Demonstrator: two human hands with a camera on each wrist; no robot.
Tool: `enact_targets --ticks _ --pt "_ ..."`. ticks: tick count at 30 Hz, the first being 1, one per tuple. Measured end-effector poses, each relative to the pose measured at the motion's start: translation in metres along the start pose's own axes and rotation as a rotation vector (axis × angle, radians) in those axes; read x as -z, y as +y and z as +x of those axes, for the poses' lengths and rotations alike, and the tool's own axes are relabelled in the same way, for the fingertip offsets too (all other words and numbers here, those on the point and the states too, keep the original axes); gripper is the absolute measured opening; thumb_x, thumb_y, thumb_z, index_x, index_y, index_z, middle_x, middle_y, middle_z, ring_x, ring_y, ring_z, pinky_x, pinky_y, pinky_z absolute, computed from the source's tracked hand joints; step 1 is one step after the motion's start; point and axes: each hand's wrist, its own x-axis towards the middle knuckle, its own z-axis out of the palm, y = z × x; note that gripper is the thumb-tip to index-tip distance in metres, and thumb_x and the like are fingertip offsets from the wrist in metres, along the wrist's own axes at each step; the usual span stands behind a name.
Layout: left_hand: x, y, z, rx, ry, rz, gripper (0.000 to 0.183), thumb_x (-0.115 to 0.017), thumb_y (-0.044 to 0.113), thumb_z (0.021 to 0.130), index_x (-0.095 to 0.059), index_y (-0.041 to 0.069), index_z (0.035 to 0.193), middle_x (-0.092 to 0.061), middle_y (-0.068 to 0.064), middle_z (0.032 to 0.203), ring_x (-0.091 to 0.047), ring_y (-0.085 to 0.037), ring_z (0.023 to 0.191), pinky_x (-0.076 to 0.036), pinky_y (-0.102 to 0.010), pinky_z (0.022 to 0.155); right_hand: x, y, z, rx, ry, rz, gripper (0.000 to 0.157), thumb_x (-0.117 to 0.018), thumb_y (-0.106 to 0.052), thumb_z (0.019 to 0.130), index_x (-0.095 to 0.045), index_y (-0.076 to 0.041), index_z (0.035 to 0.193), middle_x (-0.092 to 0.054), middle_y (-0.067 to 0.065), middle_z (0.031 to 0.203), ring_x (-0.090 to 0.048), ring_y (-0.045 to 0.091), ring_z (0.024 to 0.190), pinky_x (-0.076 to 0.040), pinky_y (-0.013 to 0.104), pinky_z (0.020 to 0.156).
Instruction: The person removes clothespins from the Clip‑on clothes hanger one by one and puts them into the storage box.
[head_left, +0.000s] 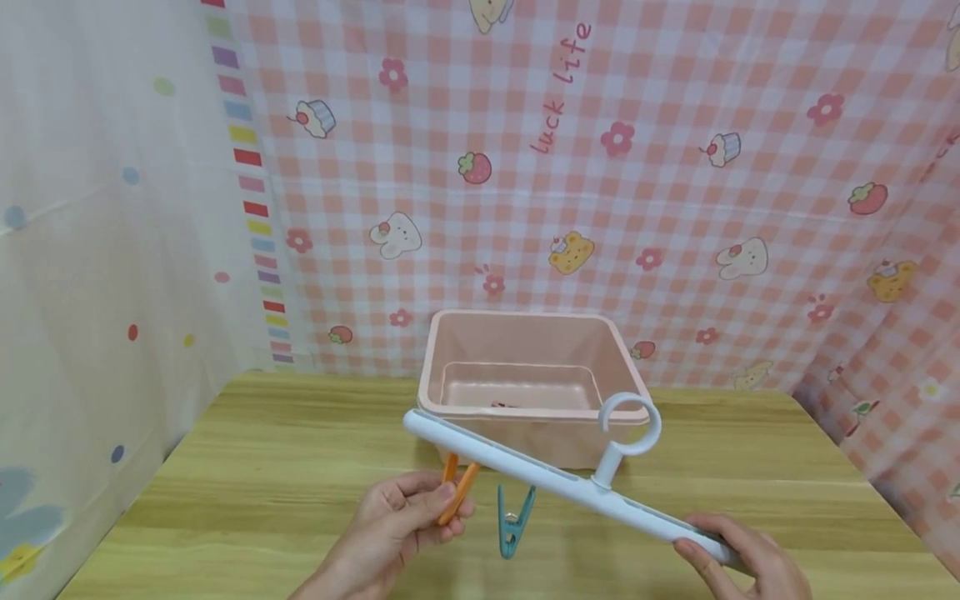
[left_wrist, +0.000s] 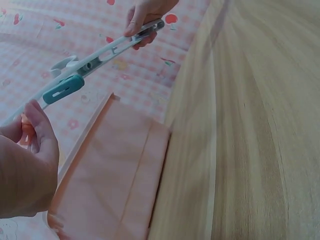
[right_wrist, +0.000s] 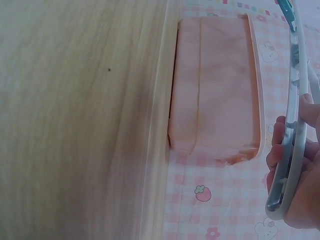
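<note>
A pale blue bar-shaped clip hanger [head_left: 540,477] with a ring hook is held up at a slant above the table, its left end higher. My right hand [head_left: 750,560] grips its lower right end between thumb and fingers. At the other end, my left hand [head_left: 401,521] pinches the legs of an orange clothespin [head_left: 459,496], whose upper part goes behind the bar. Whether it is fixed there is hidden. Under the bar's middle hangs a teal clothespin [head_left: 510,533]; in the left wrist view this teal clothespin [left_wrist: 63,90] sits close against the hanger.
Behind the hanger, a pink plastic bin [head_left: 525,317] stands on the wooden table [head_left: 300,450], close to the back cloth. A small dark red item [head_left: 504,405] shows on its floor. Patterned cloths [head_left: 525,200] hang behind and at both sides.
</note>
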Motion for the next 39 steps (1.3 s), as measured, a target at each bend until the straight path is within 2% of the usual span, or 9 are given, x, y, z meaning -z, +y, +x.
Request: enact_targets --ticks 7,13,18,21,26,29,33,35,39 --pt "0.006 0.0 -0.002 0.025 -0.122 -0.065 0.014 -0.054 0.014 0.104 -0.065 0.01 0.111 -0.078 0.002 0.095 -0.07 -0.001 0.08 -0.057 -0.011 0.075 0.001 0.002 -0.002 0.056 0.043 0.061 0.021 -0.087 -0.017 0.077 -0.075 -0.024 0.093 -0.066 -0.021 0.08 -0.05 -0.009 0.074 -0.039 0.009 0.061" --pt "0.007 0.002 -0.003 0.028 -0.147 -0.022 0.011 -0.055 0.013 0.104 -0.064 0.011 0.111 -0.078 0.002 0.095 -0.07 -0.001 0.081 -0.057 -0.014 0.077 0.0 0.004 -0.003 0.068 0.051 0.086 0.023 -0.088 -0.014 0.076 -0.075 -0.022 0.093 -0.066 -0.022 0.08 -0.051 -0.009 0.075 -0.04 0.007 0.062" --pt "0.0 0.007 -0.004 -0.084 -0.027 0.181 0.006 -0.062 0.014 0.1 -0.063 0.01 0.105 -0.078 0.006 0.094 -0.072 -0.003 0.082 -0.06 -0.021 0.08 -0.001 0.003 -0.002 0.124 0.066 0.092 0.025 -0.088 -0.01 0.074 -0.075 -0.021 0.093 -0.066 -0.022 0.08 -0.051 -0.009 0.074 -0.039 0.007 0.063" --pt "-0.005 0.008 -0.006 -0.163 0.064 0.266 0.015 -0.067 0.012 0.096 -0.06 0.001 0.106 -0.078 0.005 0.092 -0.073 -0.006 0.082 -0.061 -0.025 0.079 -0.002 0.002 -0.002 0.128 0.072 0.099 0.026 -0.088 -0.01 0.074 -0.075 -0.02 0.093 -0.066 -0.024 0.08 -0.052 -0.01 0.076 -0.04 0.006 0.064" --pt "-0.016 0.005 -0.008 -0.271 0.274 0.411 0.03 -0.076 0.008 0.087 -0.06 -0.008 0.107 -0.075 0.004 0.087 -0.072 -0.011 0.077 -0.062 -0.027 0.075 -0.002 0.001 -0.003 0.095 0.074 0.062 0.023 -0.088 -0.015 0.075 -0.076 -0.021 0.093 -0.066 -0.023 0.08 -0.051 -0.011 0.076 -0.038 0.008 0.064" --pt "-0.02 0.0 -0.007 -0.423 0.367 0.56 0.024 -0.081 0.008 0.083 -0.066 0.001 0.101 -0.074 0.002 0.084 -0.07 -0.009 0.074 -0.061 -0.025 0.07 -0.002 0.001 -0.003 0.058 0.059 0.025 0.021 -0.088 -0.021 0.076 -0.077 -0.023 0.094 -0.068 -0.019 0.08 -0.049 -0.011 0.075 -0.039 0.013 0.061" --pt "-0.016 -0.006 -0.002 -0.844 0.383 0.877 0.024 -0.084 0.003 0.078 -0.068 0.008 0.095 -0.074 -0.002 0.08 -0.066 -0.006 0.068 -0.057 -0.017 0.064 -0.002 -0.001 -0.002 0.018 0.02 0.009 0.018 -0.086 -0.026 0.079 -0.077 -0.025 0.094 -0.071 -0.014 0.082 -0.049 -0.011 0.076 -0.043 0.019 0.06" --pt "-0.012 -0.006 0.001 -1.025 0.369 1.014 0.019 -0.082 0.008 0.082 -0.068 0.007 0.095 -0.074 -0.004 0.078 -0.066 -0.007 0.065 -0.055 -0.013 0.063 -0.001 -0.001 -0.001 0.016 0.011 0.01 0.017 -0.086 -0.027 0.079 -0.077 -0.027 0.094 -0.071 -0.014 0.082 -0.05 -0.012 0.076 -0.044 0.02 0.06" --pt "-0.007 -0.002 0.003 -1.213 0.344 1.235 0.02 -0.067 0.022 0.098 -0.068 0.003 0.095 -0.07 -0.004 0.078 -0.065 -0.008 0.065 -0.053 -0.01 0.063 0.0 0.0 -0.001 0.028 0.005 0.005 0.017 -0.086 -0.027 0.079 -0.076 -0.029 0.093 -0.07 -0.017 0.082 -0.05 -0.012 0.077 -0.043 0.02 0.061"
